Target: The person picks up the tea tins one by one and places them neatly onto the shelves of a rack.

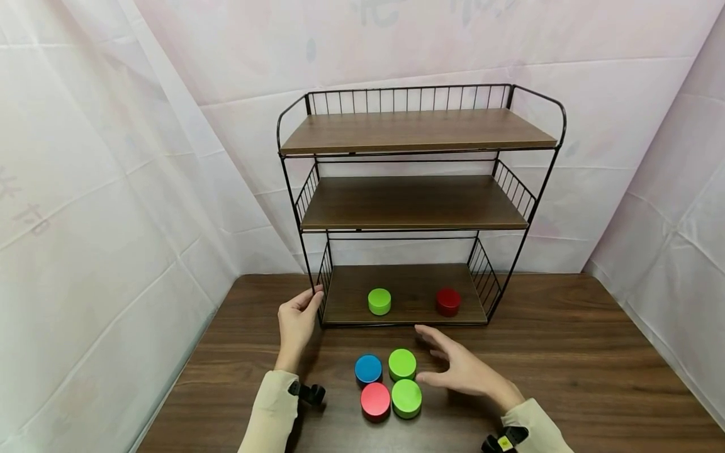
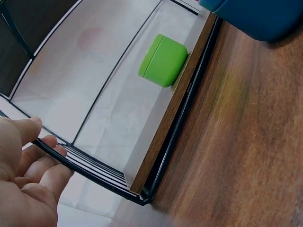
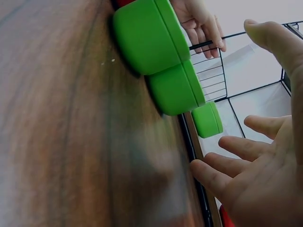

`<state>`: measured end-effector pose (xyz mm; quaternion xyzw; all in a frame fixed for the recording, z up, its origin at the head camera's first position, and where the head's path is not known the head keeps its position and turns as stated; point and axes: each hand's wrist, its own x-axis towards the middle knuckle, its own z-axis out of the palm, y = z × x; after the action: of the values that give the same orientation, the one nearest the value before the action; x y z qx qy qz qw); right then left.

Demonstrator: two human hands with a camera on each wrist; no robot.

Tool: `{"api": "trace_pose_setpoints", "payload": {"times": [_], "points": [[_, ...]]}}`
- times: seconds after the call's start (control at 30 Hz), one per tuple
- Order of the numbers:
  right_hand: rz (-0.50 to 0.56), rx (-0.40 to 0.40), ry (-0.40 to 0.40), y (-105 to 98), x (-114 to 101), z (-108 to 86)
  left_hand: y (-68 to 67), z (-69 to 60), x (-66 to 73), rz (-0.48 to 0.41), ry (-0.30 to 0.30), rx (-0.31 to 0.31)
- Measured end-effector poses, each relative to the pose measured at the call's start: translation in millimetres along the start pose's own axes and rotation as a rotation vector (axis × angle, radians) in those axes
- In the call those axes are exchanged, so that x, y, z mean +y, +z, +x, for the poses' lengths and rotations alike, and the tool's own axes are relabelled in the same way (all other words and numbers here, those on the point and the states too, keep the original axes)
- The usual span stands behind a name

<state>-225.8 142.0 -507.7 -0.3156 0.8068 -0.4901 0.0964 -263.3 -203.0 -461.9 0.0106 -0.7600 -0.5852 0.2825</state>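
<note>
My left hand (image 1: 297, 321) pinches the front left post of a three-tier shelf rack (image 1: 404, 215); in the left wrist view its thumb and fingers (image 2: 57, 182) lie on either side of the black metal. With fingers spread and nothing held, my right hand (image 1: 461, 370) hovers right of a cluster of round tubs on the table. That cluster has a blue tub (image 1: 369, 369), a red tub (image 1: 376, 401), a rear green tub (image 1: 402, 363) and a front green tub (image 1: 406, 397). On the bottom shelf sit another green tub (image 1: 379, 302) and a dark red tub (image 1: 449, 302).
The rack stands on a brown wooden table (image 1: 566, 377), near its back edge. Its top shelf (image 1: 419, 129) and middle shelf (image 1: 416, 201) have wire rails. White cloth (image 1: 113, 220) hangs behind and on both sides.
</note>
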Motion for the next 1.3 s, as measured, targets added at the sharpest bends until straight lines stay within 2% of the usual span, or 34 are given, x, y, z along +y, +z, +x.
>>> {"api": "trace_pose_setpoints", "payload": {"times": [0.43,0.8,1.3], "points": [[0.029,0.01,0.006,-1,14,-5.3,0.0,0.0,-0.6,-0.008,-0.005,-0.004],[0.068,-0.011,0.027,1,14,1.8,0.0,-0.1,-0.2,-0.016,0.0,0.0],[0.086,-0.067,0.04,17,9,10.1,-0.6,-1.1,1.5,-0.009,-0.004,-0.012]]}}
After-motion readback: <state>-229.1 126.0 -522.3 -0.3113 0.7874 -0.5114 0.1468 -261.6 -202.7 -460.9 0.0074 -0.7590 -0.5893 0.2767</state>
